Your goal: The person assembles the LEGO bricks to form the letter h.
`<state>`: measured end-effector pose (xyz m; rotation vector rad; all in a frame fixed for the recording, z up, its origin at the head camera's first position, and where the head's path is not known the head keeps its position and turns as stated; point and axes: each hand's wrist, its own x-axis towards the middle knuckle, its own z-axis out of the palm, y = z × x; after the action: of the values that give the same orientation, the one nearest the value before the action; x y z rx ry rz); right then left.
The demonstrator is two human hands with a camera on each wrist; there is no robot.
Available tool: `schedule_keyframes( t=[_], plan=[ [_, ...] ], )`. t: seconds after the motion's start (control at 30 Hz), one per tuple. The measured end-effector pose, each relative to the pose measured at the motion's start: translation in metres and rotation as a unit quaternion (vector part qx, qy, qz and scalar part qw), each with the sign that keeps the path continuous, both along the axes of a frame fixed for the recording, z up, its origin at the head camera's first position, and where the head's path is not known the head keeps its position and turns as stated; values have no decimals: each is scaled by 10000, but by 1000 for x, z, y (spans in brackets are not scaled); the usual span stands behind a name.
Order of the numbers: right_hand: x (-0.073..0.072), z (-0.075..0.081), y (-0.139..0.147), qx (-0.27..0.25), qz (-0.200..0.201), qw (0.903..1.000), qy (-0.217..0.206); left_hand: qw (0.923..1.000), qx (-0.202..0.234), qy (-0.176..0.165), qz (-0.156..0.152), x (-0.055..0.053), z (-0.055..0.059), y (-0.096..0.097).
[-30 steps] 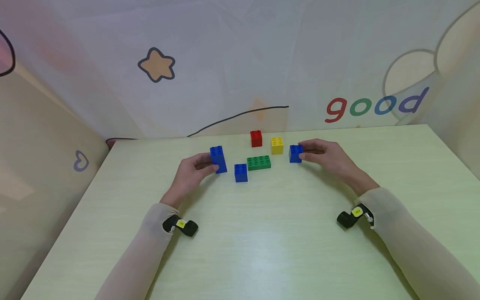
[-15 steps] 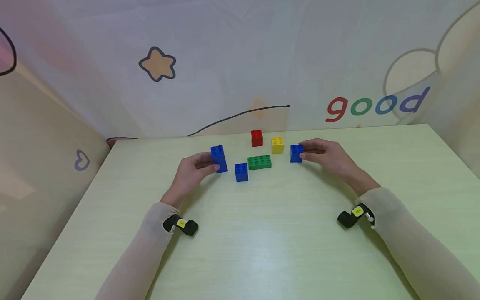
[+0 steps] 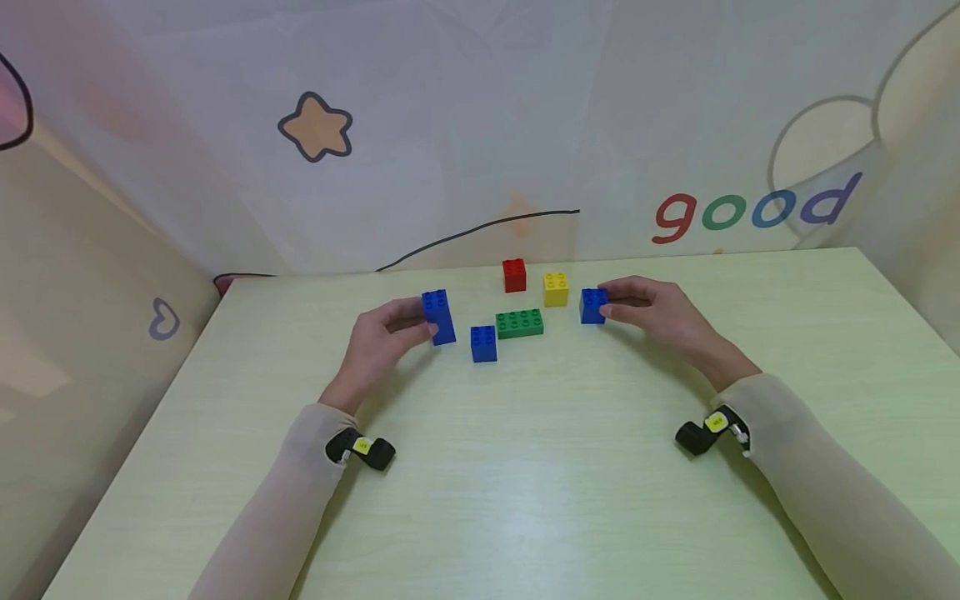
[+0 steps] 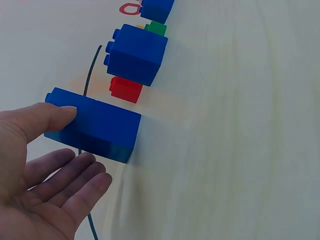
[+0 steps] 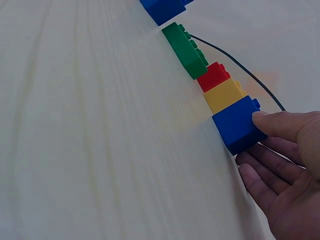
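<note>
In the head view my left hand (image 3: pixel 381 340) is at a tall blue building block (image 3: pixel 439 318). Its thumb lies on the near face and the fingers are behind. The left wrist view shows a faint seam partway along this tall block (image 4: pixel 97 122), with the fingertips (image 4: pixel 106 181) close under it. My right hand (image 3: pixel 656 310) pinches a smaller blue brick (image 3: pixel 592 307) between thumb and fingers at the right. Between the hands lie another blue brick (image 3: pixel 483 344), a long green brick (image 3: pixel 520 323), a yellow brick (image 3: pixel 555 289) and a red brick (image 3: pixel 514 276).
The bricks stand on a pale wood-grain table (image 3: pixel 510 467), near its back edge. Behind it rises a printed backdrop (image 3: pixel 465 125) with a star and the word "good". Each wrist wears a black strap camera, such as the left wrist camera (image 3: pixel 362 450).
The left thumb has drawn back slightly along the tall blue block. The bricks and the right hand hold their places; the whole head view has shifted by a hair.
</note>
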<state>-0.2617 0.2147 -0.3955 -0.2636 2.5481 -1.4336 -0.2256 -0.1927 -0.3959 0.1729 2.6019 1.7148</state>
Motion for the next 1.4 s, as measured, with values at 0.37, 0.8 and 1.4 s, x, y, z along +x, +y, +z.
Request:
schedule_keyframes(
  t=[0.37,0.8,1.4],
  plan=[
    [-1,0,-1,31,28,10000,-7,9978,-20,608,280,5,16,-4],
    [4,1,-2,220,188,9996,6,9906,211,1328,235,14,39,3],
    [14,1,-4,339,526,9980,105,9911,219,1310,-85,22,43,17]
  ],
)
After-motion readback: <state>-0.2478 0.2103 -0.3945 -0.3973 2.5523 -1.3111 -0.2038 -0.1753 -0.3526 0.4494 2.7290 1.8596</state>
